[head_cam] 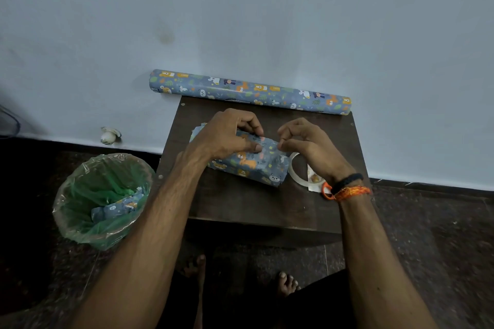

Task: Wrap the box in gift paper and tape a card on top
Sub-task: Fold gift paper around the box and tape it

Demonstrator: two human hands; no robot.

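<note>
text: none legible | gift paper roll point(250, 92): cartoon animal prints only (no lettering readable)

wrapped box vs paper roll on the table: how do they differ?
The wrapped box is a short block lying mid-table under both hands; the paper roll is a long cylinder at the table's far edge by the wall, untouched. The box sits skewed on the table; the roll overhangs it at the left end. Both show the same blue animal print.
</note>
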